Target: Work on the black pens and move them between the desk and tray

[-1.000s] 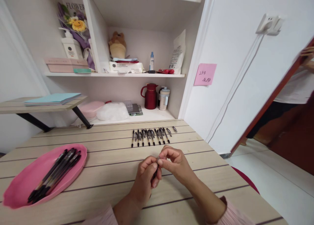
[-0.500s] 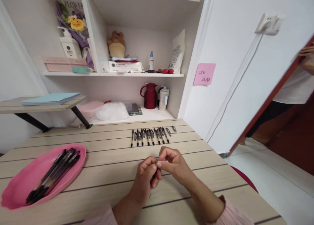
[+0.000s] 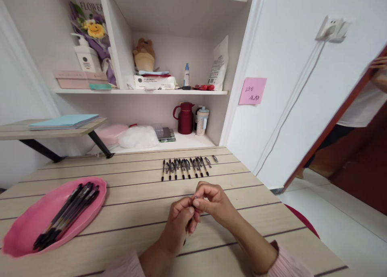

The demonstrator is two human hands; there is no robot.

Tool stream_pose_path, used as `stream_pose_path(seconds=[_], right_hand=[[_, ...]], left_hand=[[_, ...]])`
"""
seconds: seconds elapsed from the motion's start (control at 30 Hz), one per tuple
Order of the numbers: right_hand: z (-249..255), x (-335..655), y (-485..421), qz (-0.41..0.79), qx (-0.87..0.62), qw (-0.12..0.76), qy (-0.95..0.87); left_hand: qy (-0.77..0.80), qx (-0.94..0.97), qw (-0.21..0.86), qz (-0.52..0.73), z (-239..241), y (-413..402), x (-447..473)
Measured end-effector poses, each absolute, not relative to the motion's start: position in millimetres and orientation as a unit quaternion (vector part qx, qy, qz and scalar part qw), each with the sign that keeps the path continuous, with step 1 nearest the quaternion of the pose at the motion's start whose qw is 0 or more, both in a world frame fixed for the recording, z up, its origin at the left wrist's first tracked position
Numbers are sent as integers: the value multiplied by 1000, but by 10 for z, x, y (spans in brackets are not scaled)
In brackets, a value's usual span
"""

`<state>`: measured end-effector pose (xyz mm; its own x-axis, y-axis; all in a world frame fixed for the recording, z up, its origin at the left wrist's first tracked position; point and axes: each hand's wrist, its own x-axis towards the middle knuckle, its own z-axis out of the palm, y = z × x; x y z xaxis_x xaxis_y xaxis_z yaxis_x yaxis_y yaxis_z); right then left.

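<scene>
Low over the wooden desk [image 3: 127, 196], my left hand [image 3: 178, 224] is wrapped round a black pen [image 3: 190, 222] that stands nearly upright. My right hand [image 3: 211, 202] pinches the pen's top end between thumb and fingertips. The two hands touch each other at the pen. Most of the pen is hidden by my fingers. Further back on the desk lies a row of several black pens and pen parts [image 3: 186, 167]. To the left sits a pink oval tray [image 3: 21, 228] with several black pens [image 3: 66, 214] in it.
Behind the desk are shelves with a red jug [image 3: 185, 118], a speckled cup [image 3: 202, 121], a white bag [image 3: 138, 137] and a small raised stand holding a blue book [image 3: 63, 120]. At the right, a person stands behind a brown door [image 3: 335, 120].
My left hand has slid slightly down and toward me along the pen. The right hand stays pinched on its top end. The rest is as before.
</scene>
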<state>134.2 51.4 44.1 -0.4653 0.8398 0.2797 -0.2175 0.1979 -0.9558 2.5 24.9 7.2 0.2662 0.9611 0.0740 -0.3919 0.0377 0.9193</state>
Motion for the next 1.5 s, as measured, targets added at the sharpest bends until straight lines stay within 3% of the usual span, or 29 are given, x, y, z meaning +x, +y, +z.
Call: stream_pose_path(seconds=[0.13, 0.3, 1.5], right_hand=[[400, 1336, 550, 549, -289, 469, -628], [330, 1304, 597, 629, -232, 453, -588], [407, 1303, 570, 663, -238, 447, -552]], left_hand=[[345, 507, 621, 489, 56, 186, 20], [408, 527, 596, 448, 48, 117, 31], [377, 502, 631, 456, 108, 155, 29]])
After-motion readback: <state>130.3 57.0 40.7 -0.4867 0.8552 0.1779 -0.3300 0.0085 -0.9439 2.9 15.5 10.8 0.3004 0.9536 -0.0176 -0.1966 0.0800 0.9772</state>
